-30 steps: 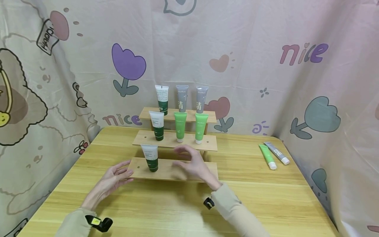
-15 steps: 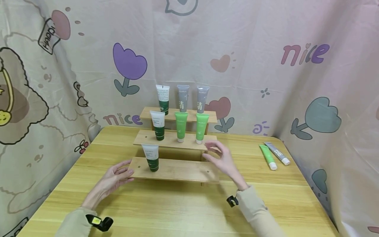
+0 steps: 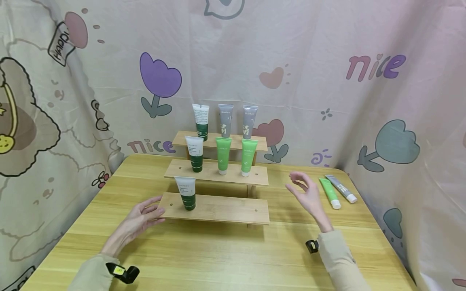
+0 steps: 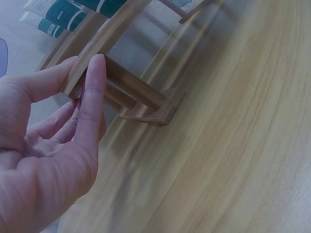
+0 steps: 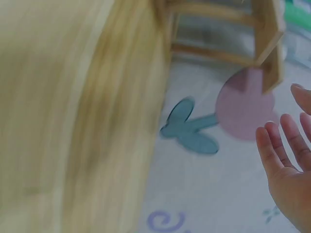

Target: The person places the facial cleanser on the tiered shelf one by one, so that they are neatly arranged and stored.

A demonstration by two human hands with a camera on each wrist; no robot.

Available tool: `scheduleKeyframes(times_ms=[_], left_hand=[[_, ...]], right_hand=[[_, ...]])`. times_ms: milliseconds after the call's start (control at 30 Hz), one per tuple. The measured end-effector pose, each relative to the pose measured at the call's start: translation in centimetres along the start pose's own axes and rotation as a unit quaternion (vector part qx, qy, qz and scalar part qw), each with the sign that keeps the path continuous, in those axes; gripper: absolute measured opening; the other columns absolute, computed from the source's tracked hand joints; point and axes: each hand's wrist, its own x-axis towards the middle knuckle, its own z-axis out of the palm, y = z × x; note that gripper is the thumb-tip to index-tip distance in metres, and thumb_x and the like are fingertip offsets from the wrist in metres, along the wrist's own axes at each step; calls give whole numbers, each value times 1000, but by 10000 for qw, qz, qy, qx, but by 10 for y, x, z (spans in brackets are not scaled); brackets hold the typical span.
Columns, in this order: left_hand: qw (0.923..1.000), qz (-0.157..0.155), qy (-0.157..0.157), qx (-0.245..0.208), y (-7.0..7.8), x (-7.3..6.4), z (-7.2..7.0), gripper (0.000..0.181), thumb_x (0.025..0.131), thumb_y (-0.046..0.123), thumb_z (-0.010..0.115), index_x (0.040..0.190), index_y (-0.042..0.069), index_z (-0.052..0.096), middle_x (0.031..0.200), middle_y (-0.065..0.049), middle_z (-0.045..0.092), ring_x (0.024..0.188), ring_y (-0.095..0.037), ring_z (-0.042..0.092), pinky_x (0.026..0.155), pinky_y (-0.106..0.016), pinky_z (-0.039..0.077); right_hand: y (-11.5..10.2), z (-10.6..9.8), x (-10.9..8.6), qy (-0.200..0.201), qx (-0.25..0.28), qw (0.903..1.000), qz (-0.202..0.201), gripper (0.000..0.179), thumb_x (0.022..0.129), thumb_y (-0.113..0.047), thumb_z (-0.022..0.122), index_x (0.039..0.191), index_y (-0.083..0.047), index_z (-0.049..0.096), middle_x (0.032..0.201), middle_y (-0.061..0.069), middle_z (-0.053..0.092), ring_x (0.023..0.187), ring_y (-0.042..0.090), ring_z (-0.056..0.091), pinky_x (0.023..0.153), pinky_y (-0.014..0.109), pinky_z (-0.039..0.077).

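Note:
My left hand point(image 3: 140, 220) pinches the left end of the lowest shelf board point(image 3: 225, 209) between thumb and fingers. The left wrist view shows this grip up close, with the wooden stand leg point(image 4: 136, 85) below. On that board a white and dark green tube point(image 3: 187, 194) stands upright towards the left. My right hand point(image 3: 307, 194) hovers right of the stand, holding nothing, its fingers loosely bent. Nearest to it, a green tube point(image 3: 329, 193) and a grey tube point(image 3: 341, 188) lie side by side on the table.
The middle shelf point(image 3: 185, 169) bears a white and green tube point(image 3: 195, 153) and two green tubes point(image 3: 223, 155). On the top shelf point(image 3: 234, 142) stand another white and green tube point(image 3: 201, 122) and two grey tubes point(image 3: 225, 121). A printed cloth point(image 3: 306, 93) hangs behind the table.
My right hand has moved from above the lowest shelf out to the right, towards the lying tubes. The left hand stays on the shelf's end.

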Motion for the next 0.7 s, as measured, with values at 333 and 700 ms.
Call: scheduleKeyframes(times_ms=[333,700], left_hand=[[10000,17,30,6,0,0,1,78,103,10,56,158,-7,4,153,-34,20,104,-6,63,97,-27,61],[10000,16,-22,-33,1,-1,1,78,103,9,56,158,-7,3,149,-29,28,102,-7,65,96,-24,61]], right_hand=[[18,-29,-6,60,-887,9940,636,41,86,10,72,123,17,56,121,36,61,98,-15,50,96,10,55],[55,-52,-6,-193,-1633,9813,999,43,89,2,72,127,12,56,125,32,61,106,15,60,105,52,53]])
